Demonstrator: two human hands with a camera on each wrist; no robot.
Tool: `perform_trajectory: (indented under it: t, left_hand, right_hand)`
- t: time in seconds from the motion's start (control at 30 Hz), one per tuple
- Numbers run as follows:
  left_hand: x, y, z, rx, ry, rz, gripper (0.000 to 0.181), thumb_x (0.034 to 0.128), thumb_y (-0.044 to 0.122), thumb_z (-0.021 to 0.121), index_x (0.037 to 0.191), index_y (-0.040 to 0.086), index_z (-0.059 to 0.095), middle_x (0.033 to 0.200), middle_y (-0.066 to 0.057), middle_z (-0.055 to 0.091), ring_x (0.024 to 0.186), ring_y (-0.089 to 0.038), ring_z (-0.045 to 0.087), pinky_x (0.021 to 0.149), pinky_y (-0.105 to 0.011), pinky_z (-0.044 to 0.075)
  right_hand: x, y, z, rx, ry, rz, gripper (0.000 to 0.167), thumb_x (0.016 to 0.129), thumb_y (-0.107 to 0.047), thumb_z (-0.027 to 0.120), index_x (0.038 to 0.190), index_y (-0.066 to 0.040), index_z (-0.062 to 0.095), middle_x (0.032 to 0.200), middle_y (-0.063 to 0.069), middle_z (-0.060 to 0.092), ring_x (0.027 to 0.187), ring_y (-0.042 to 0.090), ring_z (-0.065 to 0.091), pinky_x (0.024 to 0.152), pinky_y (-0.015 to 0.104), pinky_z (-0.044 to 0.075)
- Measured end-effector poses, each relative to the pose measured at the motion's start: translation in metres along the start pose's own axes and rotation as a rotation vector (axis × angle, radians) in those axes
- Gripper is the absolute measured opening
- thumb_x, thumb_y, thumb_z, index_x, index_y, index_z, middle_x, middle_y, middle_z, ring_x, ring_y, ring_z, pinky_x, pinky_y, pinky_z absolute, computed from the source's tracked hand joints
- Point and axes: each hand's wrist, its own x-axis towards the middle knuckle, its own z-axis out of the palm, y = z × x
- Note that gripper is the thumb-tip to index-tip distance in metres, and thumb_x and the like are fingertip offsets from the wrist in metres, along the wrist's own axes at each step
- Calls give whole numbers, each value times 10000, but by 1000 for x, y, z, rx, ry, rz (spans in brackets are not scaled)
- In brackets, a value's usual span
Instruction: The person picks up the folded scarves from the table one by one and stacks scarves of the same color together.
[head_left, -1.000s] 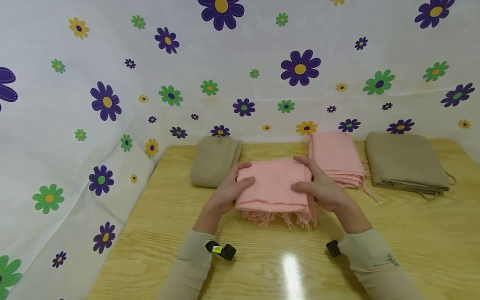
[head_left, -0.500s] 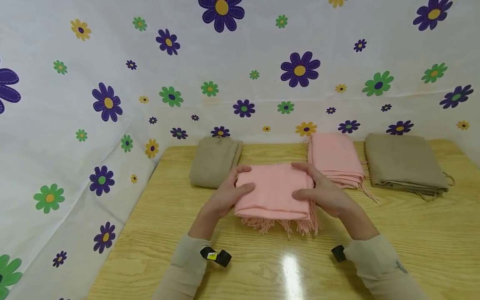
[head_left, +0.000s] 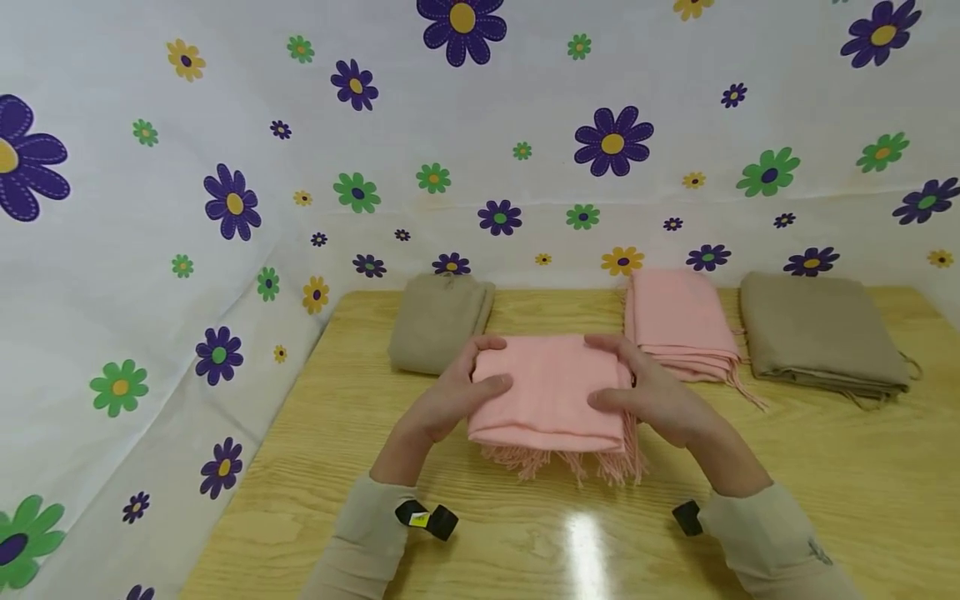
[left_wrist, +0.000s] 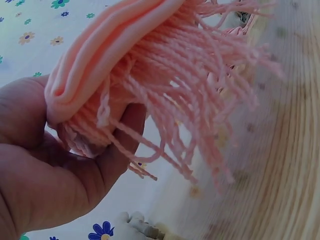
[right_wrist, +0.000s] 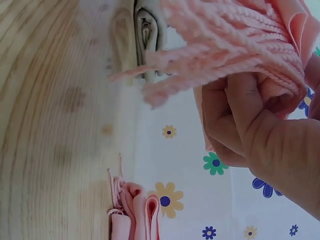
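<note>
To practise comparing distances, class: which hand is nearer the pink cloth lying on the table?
Right. The right hand is just in front of the lying pink cloth, slightly left; the left hand is farther left, across the held pink cloth.

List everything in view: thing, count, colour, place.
Table: 1, yellowish wood, foreground
Flowered sheet: at least 1, white, behind and left
Held pink cloth: 1, pink, above table
Rear pink cloth: 1, pink, back, right of centre
Left khaki cloth: 1, khaki, back left
Right khaki cloth: 1, khaki, back right
Wrist units: 2, black, one per wrist
Sleeves: 2, beige, one per arm
Left grip: 1, bare, held cloth's left side
Right grip: 1, bare, held cloth's right side
</note>
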Motion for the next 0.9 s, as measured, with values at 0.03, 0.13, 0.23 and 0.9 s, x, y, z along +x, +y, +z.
perform_trajectory:
  t: [0.03, 0.13, 0.23, 0.9]
  left_hand:
    - [0, 0, 0, 8, -10, -3, 520, 973, 130, 598, 1412, 152, 319, 1340, -182, 400, 1035, -221, 554, 852, -314, 504]
    - [-1, -1, 0, 19, -43, -8, 536, 967, 139, 610, 1410, 171, 310, 1313, -182, 421, 1039, -221, 558, 873, -321, 497]
    - [-3, -1, 0, 13, -82, -3, 556, 962, 146, 616, 1414, 186, 295, 1310, -191, 424, 1062, -238, 553, 879, -336, 499]
    - [-15, -9, -17, 33, -174, 14, 573, 949, 159, 658, 1400, 175, 304, 1307, -197, 393, 1074, -268, 543, 817, -368, 541]
  right_hand:
    - [-2, 1, 0, -5, 0, 3, 769, 917, -91, 666, 1554, -133, 239, 1419, 300, 375, 1069, 295, 610, 853, 364, 538]
    - [-6, 4, 2, -6, -5, 12, 763, 920, -93, 664, 1554, -140, 241, 1413, 299, 386, 1083, 292, 607, 859, 361, 533]
    - [-10, 7, 3, -16, -7, 7, 759, 923, -105, 665, 1554, -140, 246, 1409, 293, 395, 1090, 287, 605, 873, 354, 525]
    - [-17, 7, 17, -94, -3, -44, 707, 897, -133, 718, 1500, -102, 350, 1438, 257, 345, 1124, 321, 546, 874, 368, 511]
